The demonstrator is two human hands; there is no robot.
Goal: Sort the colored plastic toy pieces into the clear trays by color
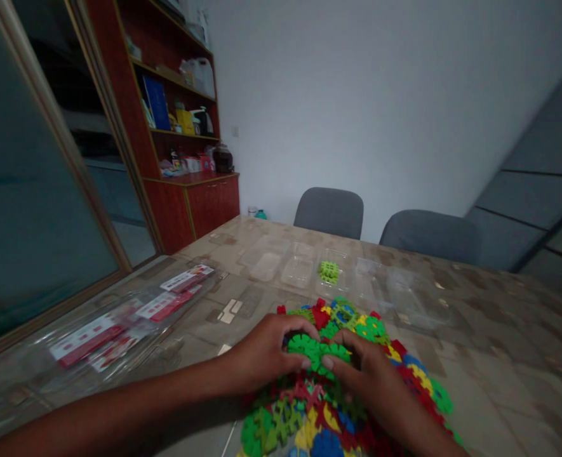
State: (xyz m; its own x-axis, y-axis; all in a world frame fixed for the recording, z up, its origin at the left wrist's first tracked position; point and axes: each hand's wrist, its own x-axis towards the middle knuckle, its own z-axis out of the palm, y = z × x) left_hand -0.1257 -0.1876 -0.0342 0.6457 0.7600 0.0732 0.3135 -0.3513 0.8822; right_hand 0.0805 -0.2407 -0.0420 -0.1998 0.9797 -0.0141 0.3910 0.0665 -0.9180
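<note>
My left hand [274,348] pinches the left side of some joined green plastic building pieces [315,353] with notched edges. At their right side, my right hand [364,365] grips the same pieces between thumb and fingers. Both hands are just above a heap of loose interlocking building pieces [326,441] in red, yellow, blue and green. Part of the heap is hidden under my hands and forearms. Beyond it, a small lime-green cluster of pieces [329,272] sits in one clear plastic tray [345,265].
More clear trays [298,263] stand in a row across the table [247,304]. To the left lie clear plastic packages with red-and-white labels [87,336]. Two grey chairs [331,209] are at the far table edge, and a red-brown cabinet [211,203] stands at the back left.
</note>
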